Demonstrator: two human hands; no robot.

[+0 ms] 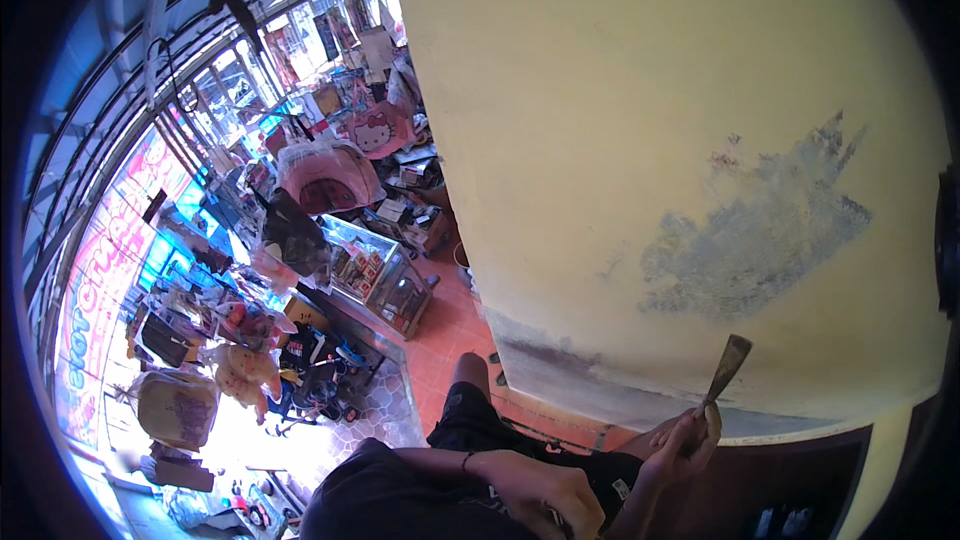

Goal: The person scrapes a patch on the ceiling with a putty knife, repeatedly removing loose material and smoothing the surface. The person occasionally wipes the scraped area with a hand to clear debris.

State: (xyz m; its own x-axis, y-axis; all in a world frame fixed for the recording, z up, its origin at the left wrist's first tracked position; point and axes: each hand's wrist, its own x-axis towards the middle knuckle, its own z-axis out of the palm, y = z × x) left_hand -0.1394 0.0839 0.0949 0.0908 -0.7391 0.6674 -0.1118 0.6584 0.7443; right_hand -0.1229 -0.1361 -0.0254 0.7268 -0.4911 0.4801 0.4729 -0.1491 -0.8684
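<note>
My right hand (684, 444) grips the thin handle of a scraper or putty knife (729, 367). Its flared, stained blade points up, in front of the lower part of a yellow painted wall (600, 90). Higher on that wall is a rough grey patch (750, 240) where the yellow paint is gone or covered. My left hand (551, 495), with a dark bracelet at the wrist, is held before my dark shirt with its fingers bent down. Whether it holds anything is hidden.
A glass display case (367, 270) stands on the orange tiled floor (442, 315) to the left. Bagged goods, among them a pink bag (330, 176) and a plush toy (244, 375), hang near it. Dark footwear (497, 369) shows by the wall's base.
</note>
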